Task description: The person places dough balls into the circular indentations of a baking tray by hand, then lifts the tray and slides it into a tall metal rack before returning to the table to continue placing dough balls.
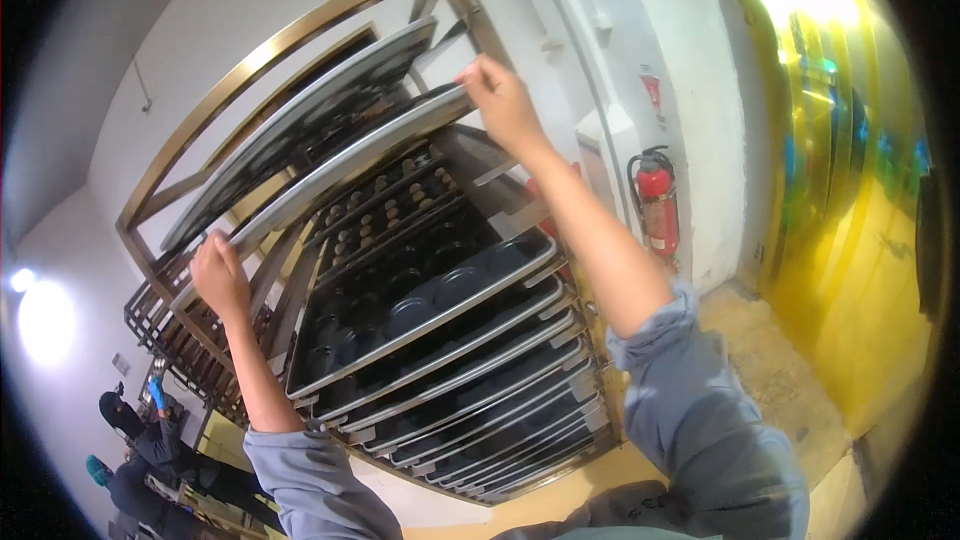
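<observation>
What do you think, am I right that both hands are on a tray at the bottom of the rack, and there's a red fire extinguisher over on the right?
Not quite: the head view shows the left hand and right hand on a tray near the top of the rack, not the bottom.

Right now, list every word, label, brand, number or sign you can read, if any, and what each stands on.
None can be read.
Fire extinguisher: label too small and blurred.
Wall sign above it: too small.
Dark cloth at the waist: small marks, unreadable.
Metal tray held by left hand and right hand: no text visible.
</observation>
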Available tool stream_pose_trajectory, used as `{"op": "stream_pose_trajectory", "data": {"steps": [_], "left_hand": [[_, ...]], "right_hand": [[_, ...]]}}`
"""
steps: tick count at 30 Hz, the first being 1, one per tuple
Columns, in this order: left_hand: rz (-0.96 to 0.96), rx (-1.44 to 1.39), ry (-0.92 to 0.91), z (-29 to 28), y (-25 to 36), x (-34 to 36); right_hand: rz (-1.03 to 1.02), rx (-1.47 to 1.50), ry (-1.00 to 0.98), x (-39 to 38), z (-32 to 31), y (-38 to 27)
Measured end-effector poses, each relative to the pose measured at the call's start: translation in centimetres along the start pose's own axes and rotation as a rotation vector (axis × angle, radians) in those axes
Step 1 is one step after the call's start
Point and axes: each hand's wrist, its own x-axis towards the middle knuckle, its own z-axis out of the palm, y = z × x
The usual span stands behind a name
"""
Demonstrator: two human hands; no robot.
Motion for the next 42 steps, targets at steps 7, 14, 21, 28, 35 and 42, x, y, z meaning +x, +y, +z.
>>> {"op": "stream_pose_trajectory", "data": {"steps": [7, 14, 21, 28, 35, 42], "left_hand": [[-0.047, 0.019, 0.045, 0.9, -1.3, -0.4], [-0.072, 0.052, 0.014, 1.0, -1.4, -0.5], [-0.134, 0.035, -0.04, 1.2, -1.3, -0.4], [-0.203, 0.01, -0.093, 1.9, -3.2, -0.6], [-0.054, 0.115, -0.522, -1.6, -5.5, 1.8], [-0.238, -0.393, -0.883, -22.1, 17.9, -23.3]], "right_hand": [[-0.06, 0.11, 0.065, 0.0, 0.8, -0.8], [-0.074, 0.058, 0.112, -0.5, 1.1, -0.8], [-0.094, -0.049, 0.175, -0.3, 1.3, -0.5], [-0.126, -0.051, 0.156, -0.6, 1.2, -0.3], [-0.006, -0.03, 0.04, 0.7, 1.6, 3.0], [-0.143, -0.169, -0.232, 4.1, -1.3, 6.3]]}}
